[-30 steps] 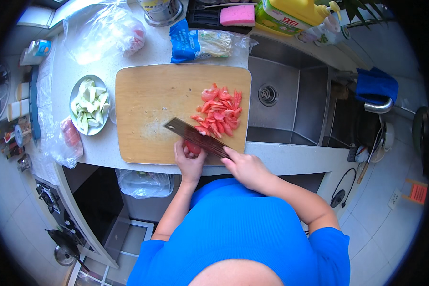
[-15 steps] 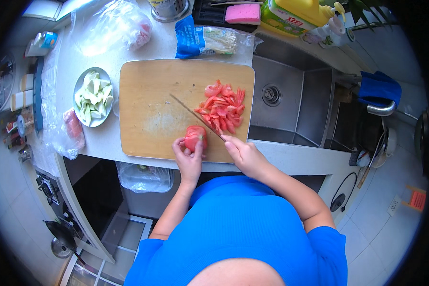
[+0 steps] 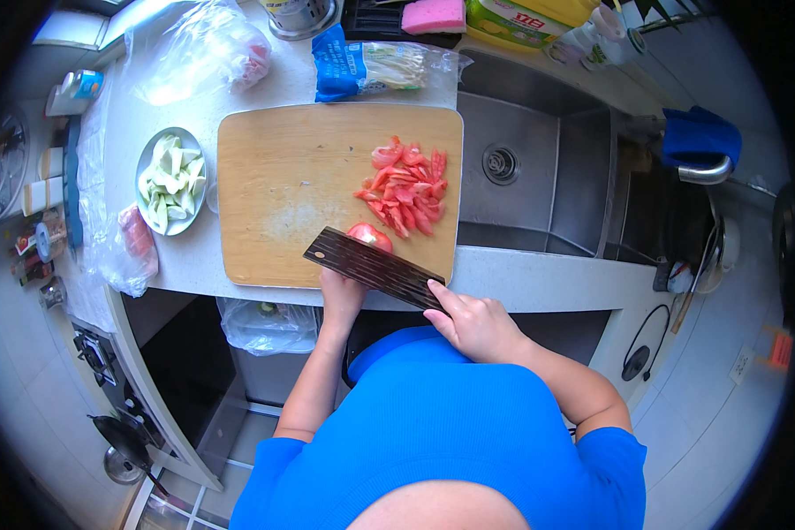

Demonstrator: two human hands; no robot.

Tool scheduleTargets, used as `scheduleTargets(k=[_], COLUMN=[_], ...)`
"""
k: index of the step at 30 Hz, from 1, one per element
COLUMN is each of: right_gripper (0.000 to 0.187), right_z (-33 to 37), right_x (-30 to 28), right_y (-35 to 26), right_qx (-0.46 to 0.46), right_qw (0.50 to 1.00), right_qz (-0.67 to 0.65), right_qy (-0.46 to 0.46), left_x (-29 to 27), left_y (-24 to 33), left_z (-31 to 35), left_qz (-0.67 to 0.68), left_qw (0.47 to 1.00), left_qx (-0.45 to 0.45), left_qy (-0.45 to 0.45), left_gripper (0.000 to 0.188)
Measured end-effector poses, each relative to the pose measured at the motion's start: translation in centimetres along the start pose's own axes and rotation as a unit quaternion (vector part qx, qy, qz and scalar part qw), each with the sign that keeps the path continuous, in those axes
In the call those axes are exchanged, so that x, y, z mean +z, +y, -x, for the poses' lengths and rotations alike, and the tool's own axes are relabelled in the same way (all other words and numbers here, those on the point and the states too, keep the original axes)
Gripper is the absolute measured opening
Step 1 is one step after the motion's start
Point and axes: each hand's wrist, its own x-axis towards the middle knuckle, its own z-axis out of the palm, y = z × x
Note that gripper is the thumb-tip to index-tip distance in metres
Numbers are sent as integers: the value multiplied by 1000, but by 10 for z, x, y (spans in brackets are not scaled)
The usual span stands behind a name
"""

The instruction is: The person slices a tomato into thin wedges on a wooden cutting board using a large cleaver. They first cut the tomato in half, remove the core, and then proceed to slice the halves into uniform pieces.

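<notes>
My right hand (image 3: 479, 327) is closed round the handle end of a cleaver (image 3: 375, 268). The broad dark blade is turned so that its flat side faces up. Just past the blade a piece of tomato (image 3: 370, 235) shows, partly covered. On the near side is my left hand (image 3: 341, 294), close to the tomato; the blade hides its fingers. Cut tomato wedges (image 3: 406, 190) lie heaped on the right of the wooden cutting board (image 3: 269, 159).
Left of the board stands a bowl (image 3: 140, 181) of pale green slices. Plastic bags (image 3: 190, 53) and a blue-and-clear packet (image 3: 340, 71) lie around it. A steel sink (image 3: 521, 212) borders the board's right; a pink sponge (image 3: 433, 16) and yellow bottle (image 3: 512, 22) sit behind.
The cleaver has swung from edge-on to showing its flat side, and has come nearer me, over the left fingers. My right hand has moved right and closer. The view has shifted slightly.
</notes>
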Motion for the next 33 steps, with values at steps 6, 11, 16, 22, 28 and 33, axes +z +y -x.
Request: scheduleTargets(k=[6, 11, 16, 22, 28, 33], right_gripper=[51, 51, 54, 55, 54, 50], right_z=[-15, -35, -53, -54, -55, -75], right_x=[2, 9, 27, 31, 30, 33], right_y=[-13, -26, -33, -39, -32, -22], right_qx=[11, 19, 12, 19, 30, 18], right_qw=[998, 996, 993, 992, 994, 998], right_qz=[55, 92, 111, 124, 101, -35], right_qy=[-3, -11, 21, 17, 13, 53], left_x=[0, -1, 4, 7, 11, 17], left_y=[-23, -25, -22, -29, -17, -39], left_z=[-8, -9, -8, -6, -5, -5], left_qz=[-10, 3, 9, 33, 36, 87], left_qw=[999, 1000, 999, 999, 999, 993], left_qx=[31, 1, 17, -27, -2, -22], left_qy=[32, 27, 31, 19, 33, 70], left_gripper=[19, 22, 30, 34, 32, 26])
